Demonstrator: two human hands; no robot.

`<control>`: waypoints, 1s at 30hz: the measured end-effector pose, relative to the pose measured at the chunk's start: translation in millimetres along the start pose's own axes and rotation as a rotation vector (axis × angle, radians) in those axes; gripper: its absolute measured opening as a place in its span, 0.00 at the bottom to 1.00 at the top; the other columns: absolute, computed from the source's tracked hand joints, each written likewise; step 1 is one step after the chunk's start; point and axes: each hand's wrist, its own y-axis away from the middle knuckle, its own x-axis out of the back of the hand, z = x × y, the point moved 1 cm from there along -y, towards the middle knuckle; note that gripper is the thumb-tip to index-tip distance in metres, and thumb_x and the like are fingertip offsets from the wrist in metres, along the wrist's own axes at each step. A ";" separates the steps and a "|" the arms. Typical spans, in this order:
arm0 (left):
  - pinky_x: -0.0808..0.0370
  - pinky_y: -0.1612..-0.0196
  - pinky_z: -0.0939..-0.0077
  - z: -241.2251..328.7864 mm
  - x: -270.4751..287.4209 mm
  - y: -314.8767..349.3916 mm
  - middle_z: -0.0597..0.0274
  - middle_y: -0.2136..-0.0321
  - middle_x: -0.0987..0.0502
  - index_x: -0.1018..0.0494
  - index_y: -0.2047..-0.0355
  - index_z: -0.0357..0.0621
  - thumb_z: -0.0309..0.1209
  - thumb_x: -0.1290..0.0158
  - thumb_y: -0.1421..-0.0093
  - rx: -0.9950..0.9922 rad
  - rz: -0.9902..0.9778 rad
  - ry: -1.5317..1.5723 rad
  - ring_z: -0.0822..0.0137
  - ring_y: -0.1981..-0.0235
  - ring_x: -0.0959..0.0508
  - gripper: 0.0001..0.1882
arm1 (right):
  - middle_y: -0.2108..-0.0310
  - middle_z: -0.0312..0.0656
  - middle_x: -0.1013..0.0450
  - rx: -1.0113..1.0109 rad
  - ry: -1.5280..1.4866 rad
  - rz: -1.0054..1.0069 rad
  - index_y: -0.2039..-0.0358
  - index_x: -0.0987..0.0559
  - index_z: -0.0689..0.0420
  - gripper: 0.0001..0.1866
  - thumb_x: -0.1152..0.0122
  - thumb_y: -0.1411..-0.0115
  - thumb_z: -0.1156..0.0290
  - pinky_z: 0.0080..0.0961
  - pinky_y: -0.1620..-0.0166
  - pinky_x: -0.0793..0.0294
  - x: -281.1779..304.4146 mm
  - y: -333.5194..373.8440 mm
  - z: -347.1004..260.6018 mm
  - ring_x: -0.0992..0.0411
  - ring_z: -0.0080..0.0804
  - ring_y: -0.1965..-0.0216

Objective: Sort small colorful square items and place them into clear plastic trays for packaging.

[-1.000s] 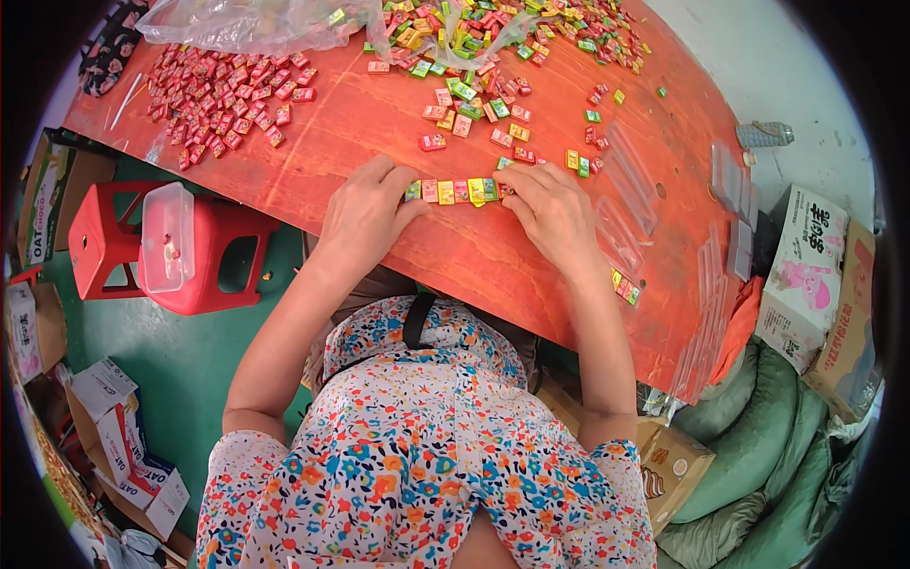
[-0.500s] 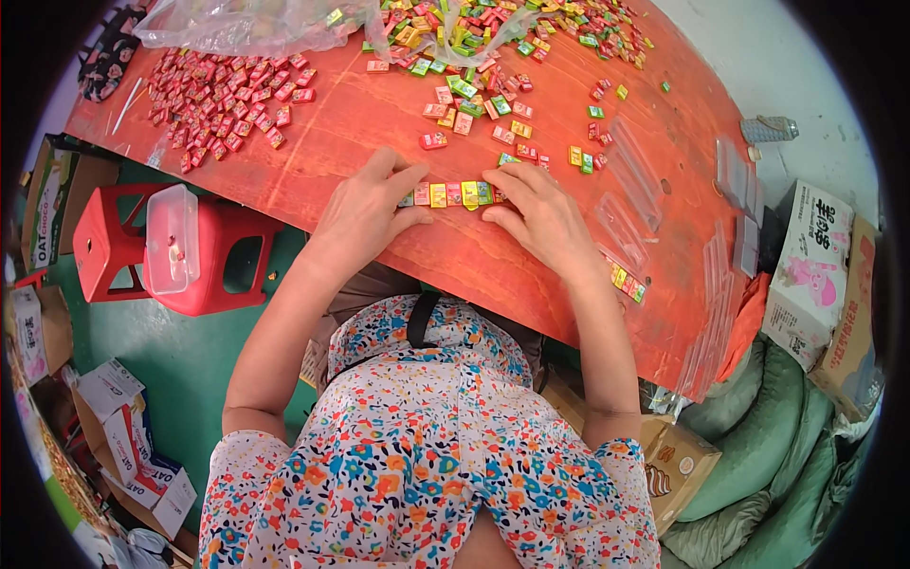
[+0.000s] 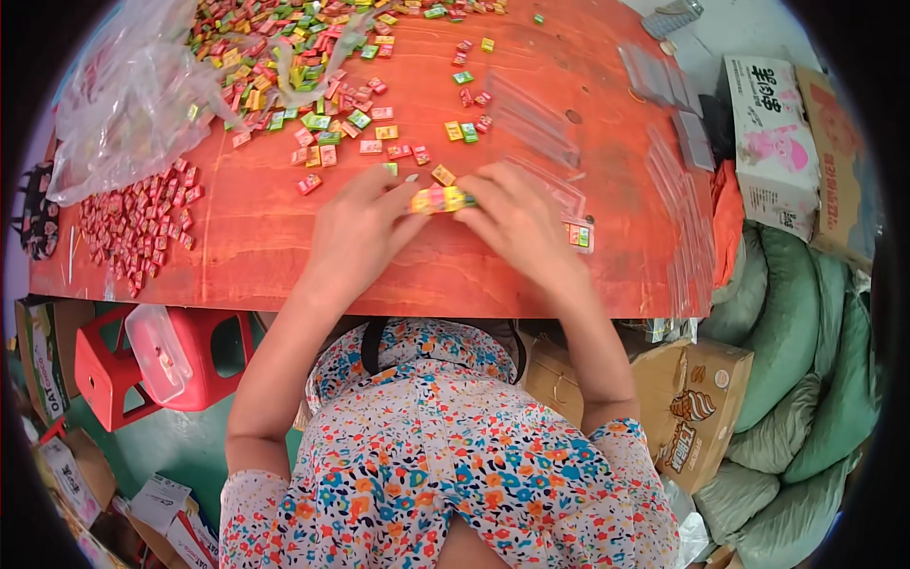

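Small boxes (image 3: pixel 438 200) red, yellow, green; table (image 3: pixel 275 251) orange-red; shirt (image 3: pixel 427 417) multicoloured floral.

Bare forearms (image 3: pixel 296 341) extended forward, left hand (image 3: pixel 358 220) and right hand (image 3: pixel 512 213) close together, fingers (image 3: pixel 482 192) bent inward, pinching.

From the wearer's head, a fisheye view looks down and forward (its dark rim rounds the corners), near enough that the shirt (image 3: pixel 408 446) fills the lower middle, the table (image 3: pixel 256 261) above.
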 end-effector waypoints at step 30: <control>0.41 0.32 0.58 13.8 -91.4 -56.4 0.48 0.35 0.37 0.37 0.39 0.34 0.56 0.43 0.48 -0.414 -0.256 -0.220 0.53 0.34 0.37 0.46 | 0.32 0.49 0.42 -0.195 0.308 -0.179 0.35 0.36 0.61 0.38 0.50 0.35 0.45 0.47 0.31 0.50 4.5 71.9 73.0 0.45 0.44 0.31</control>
